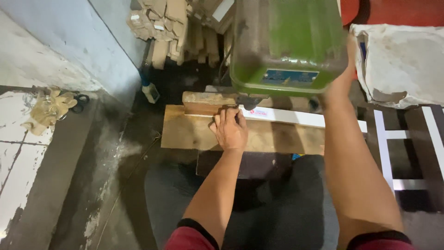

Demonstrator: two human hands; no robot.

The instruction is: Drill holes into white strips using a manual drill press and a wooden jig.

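— White strip (286, 116): where does it lie?

— Flat on the wooden board (185, 132), running from under the green machine head (286, 44) out past the board's right edge. Its left end butts against a wooden block (203, 103) standing along the board's back edge.

— Start with the big things, then. What is the room like?

— A grey, stained concrete floor (106, 185) takes up most of the view. At the far left is a pale painted wall (60, 51), scuffed and dirty. The green machine head hangs over the back of the board and hides the strip's middle. At the right lies a lumpy white sack (402, 60), and in front of it a dark panel with white strips (393, 153) laid out in a grid.

— And behind the machine?

— A heap of short cardboard-coloured pieces (166, 28) against the wall. On the left floor lies a crumpled pale glove (48, 109) with dark scissors (81, 102) just beside it.

— The hands?

— The left hand (230, 129) rests on the board, fingers curled and pressing down on the strip's left end, right beneath the machine's tip. The right hand (344, 76) is raised beside the machine head's right flank; its fingers are hidden behind the housing, so I cannot tell whether it grips anything.

— Sleeves?

— Dark red, with black cuffs, at the bottom edge.
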